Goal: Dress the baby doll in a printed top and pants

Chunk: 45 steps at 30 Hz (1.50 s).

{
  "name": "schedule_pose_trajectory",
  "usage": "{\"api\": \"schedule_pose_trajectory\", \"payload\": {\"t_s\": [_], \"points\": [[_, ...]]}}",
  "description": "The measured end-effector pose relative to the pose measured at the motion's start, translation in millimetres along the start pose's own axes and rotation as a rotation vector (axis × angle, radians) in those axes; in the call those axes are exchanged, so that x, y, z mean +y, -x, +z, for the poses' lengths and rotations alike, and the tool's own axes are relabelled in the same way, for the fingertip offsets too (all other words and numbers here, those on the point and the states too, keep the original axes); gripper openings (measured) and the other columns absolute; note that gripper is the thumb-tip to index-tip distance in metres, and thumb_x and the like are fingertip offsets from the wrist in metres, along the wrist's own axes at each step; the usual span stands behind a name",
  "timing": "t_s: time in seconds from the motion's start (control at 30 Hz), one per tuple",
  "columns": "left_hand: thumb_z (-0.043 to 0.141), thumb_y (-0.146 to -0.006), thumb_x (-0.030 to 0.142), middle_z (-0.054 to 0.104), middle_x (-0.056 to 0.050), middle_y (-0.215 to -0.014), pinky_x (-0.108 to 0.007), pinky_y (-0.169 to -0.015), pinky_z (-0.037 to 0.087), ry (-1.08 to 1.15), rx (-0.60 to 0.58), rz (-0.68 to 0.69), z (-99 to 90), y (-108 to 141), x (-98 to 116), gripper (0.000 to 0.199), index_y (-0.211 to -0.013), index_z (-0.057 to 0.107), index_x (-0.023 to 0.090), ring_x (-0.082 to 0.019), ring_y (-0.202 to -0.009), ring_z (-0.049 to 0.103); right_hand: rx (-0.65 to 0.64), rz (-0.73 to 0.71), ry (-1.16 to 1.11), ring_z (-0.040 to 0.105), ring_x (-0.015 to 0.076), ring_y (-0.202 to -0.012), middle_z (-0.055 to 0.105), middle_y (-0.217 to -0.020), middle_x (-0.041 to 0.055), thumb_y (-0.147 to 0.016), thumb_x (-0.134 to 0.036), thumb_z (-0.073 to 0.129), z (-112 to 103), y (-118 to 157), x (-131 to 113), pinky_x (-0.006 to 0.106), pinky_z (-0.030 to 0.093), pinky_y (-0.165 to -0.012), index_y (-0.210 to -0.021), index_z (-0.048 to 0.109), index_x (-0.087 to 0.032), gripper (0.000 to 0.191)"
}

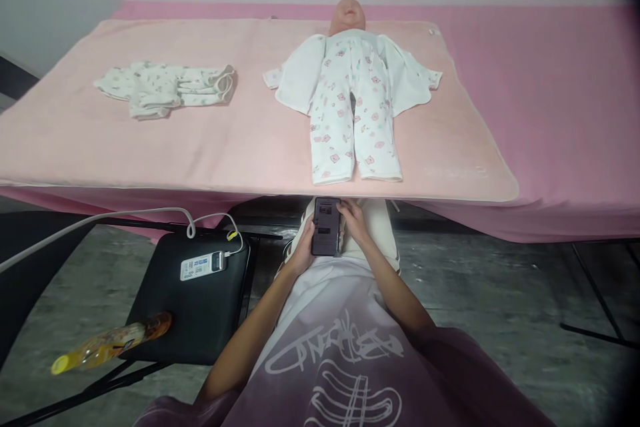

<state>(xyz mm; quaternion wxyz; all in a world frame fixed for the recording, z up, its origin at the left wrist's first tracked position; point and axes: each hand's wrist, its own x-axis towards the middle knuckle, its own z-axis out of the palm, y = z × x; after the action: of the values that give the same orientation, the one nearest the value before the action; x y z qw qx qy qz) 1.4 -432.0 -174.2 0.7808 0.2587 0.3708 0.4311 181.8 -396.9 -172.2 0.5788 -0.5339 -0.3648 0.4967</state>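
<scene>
My left hand (304, 248) is wrapped round the left side of a dark smartphone (326, 230), which I hold over my lap just below the table edge. At the phone's upper right, my right hand (353, 219) has its thumb on the screen and its fingers curled by the side. Beyond the edge, a baby doll (349, 15) lies on its back. Spread over the doll are white patterned baby trousers (333, 127) and an open white top (303, 73) with its sleeves out to both sides. Folded baby clothes (165, 87) lie farther left.
A pale pink mat (240, 147) covers much of the table, over a darker pink cloth (550, 113). On a black stool (195, 320) to my left are a white power bank (203, 265) with a cable and a bottle (115, 341) with a yellow cap.
</scene>
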Motion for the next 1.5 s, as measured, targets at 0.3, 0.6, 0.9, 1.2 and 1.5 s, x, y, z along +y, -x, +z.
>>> {"api": "schedule_pose_trajectory", "payload": {"t_s": [0.3,0.6,0.9,1.2,1.5], "points": [[0.075,-0.101,0.064,0.059,-0.007,-0.171,-0.053,-0.139,0.038,-0.079,0.009,0.016,-3.3,-1,-3,0.069,-0.16,0.062,0.033,-0.034,-0.167,0.046,-0.02,-0.003,0.062,0.078,0.0292,-0.113,0.084,-0.118,0.0089,-0.086,-0.062,0.084,13,-5,-9,0.043,0.063,-0.105,-0.113,0.078,-0.024,0.047],[0.076,-0.101,0.063,0.056,-0.007,-0.173,-0.049,-0.14,0.036,-0.123,0.038,0.023,-5.5,1,-3,0.069,-0.161,0.061,0.032,-0.032,-0.169,0.042,0.062,-0.027,0.135,0.079,0.0307,-0.113,0.085,-0.117,0.0097,-0.086,-0.061,0.086,21,-9,-9,0.045,0.061,-0.109,-0.111,0.082,-0.022,0.047],[0.074,-0.103,0.062,0.059,-0.008,-0.171,-0.052,-0.138,0.04,-0.059,0.003,0.011,-1.9,0,-2,0.069,-0.162,0.059,0.032,-0.033,-0.164,0.05,-0.015,0.038,0.002,0.078,0.0292,-0.111,0.082,-0.115,0.0089,-0.083,-0.066,0.082,5,2,3,0.043,0.063,-0.103,-0.113,0.07,-0.025,0.053],[0.074,-0.103,0.062,0.06,-0.008,-0.17,-0.049,-0.139,0.038,-0.058,-0.001,0.027,-4.9,-1,-4,0.066,-0.16,0.063,0.031,-0.032,-0.165,0.049,-0.013,0.043,0.011,0.078,0.0299,-0.111,0.081,-0.117,0.0106,-0.082,-0.064,0.082,7,1,5,0.044,0.063,-0.103,-0.114,0.069,-0.024,0.052],[0.074,-0.103,0.061,0.062,-0.008,-0.168,-0.051,-0.139,0.039,-0.063,0.016,0.023,-6.3,-1,-5,0.065,-0.161,0.062,0.032,-0.032,-0.163,0.052,-0.053,0.006,-0.015,0.076,0.0289,-0.117,0.081,-0.121,0.0088,-0.087,-0.068,0.077,3,4,4,0.044,0.06,-0.111,-0.116,0.068,-0.026,0.051]]}}
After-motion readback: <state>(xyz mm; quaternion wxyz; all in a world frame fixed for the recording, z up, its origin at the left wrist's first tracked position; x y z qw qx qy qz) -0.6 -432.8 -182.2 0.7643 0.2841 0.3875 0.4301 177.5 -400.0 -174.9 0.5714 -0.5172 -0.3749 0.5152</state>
